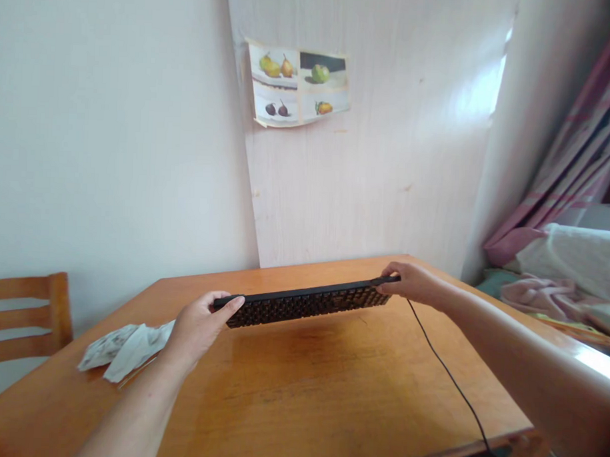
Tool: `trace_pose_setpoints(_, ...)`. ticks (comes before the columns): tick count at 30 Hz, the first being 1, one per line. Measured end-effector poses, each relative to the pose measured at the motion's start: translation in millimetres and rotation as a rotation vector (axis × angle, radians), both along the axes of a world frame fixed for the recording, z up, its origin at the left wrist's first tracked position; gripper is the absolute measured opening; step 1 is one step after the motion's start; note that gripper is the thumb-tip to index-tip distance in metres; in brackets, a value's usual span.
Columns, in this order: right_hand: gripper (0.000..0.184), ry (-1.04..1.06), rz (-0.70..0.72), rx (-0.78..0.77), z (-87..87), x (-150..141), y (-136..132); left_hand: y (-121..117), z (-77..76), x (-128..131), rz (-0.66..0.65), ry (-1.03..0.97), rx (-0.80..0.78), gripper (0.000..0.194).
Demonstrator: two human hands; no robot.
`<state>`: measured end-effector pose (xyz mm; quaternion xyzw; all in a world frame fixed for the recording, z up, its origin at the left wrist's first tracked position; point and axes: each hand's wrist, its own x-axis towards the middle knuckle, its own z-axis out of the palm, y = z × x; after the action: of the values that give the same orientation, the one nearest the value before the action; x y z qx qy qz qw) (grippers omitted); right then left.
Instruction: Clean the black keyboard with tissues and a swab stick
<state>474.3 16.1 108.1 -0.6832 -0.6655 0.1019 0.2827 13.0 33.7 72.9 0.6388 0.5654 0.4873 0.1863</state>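
A black computer keyboard (312, 302) is held up above the wooden table, tilted so its keys face down and toward me. My left hand (199, 325) grips its left end, thumb on the near side. At the other end, my right hand (406, 282) is closed round the keyboard's right corner. From near that hand a thin black cable (443, 363) runs down across the table and over its near right edge. The fingers behind the keyboard are partly hidden.
The wooden table (299, 395) reaches a white wall and a pale board (366, 190) with fruit pictures (300, 85) on it. Crumpled white tissues (125, 345) and a thin stick lie left. A wooden chair (24, 319) stands at left; bedding (543, 297) and a pink curtain (567, 158) are right.
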Motion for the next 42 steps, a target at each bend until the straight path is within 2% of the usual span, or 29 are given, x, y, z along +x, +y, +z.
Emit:
trace_pose_setpoints(9,0.035,0.065,0.049,0.025,-27.2,3,14,4,-7.6,7,0.067,-0.038,-0.040,0.057)
trace_pose_setpoints(11,0.044,0.130,0.056,0.029,-28.9,3,12,5,-9.7,8,0.092,-0.032,-0.029,0.058)
trace_pose_setpoints(15,0.074,0.424,0.116,-0.065,-29.9,6,4,5,-14.6,11,0.105,-0.075,-0.027,0.059)
trace_pose_setpoints(17,0.078,0.526,0.126,-0.096,-30.6,9,0,5,-16.5,14,0.091,-0.150,-0.042,0.059)
trace_pose_setpoints(23,0.051,0.626,0.136,-0.100,-34.9,23,-1,11,-24.4,20,-0.086,-0.579,-0.115,0.058)
trace_pose_setpoints(28,0.051,0.766,0.156,-0.142,-44.1,27,5,17,-29.7,19,-0.225,-0.755,-0.127,0.057)
trace_pose_setpoints(36,0.044,0.944,0.250,-0.200,-62.5,38,14,19,-27.4,19,-0.134,-0.801,-0.138,0.049)
trace_pose_setpoints(42,0.038,1.008,0.299,-0.140,-76.5,39,18,21,-25.8,18,-0.116,-0.868,-0.160,0.038)
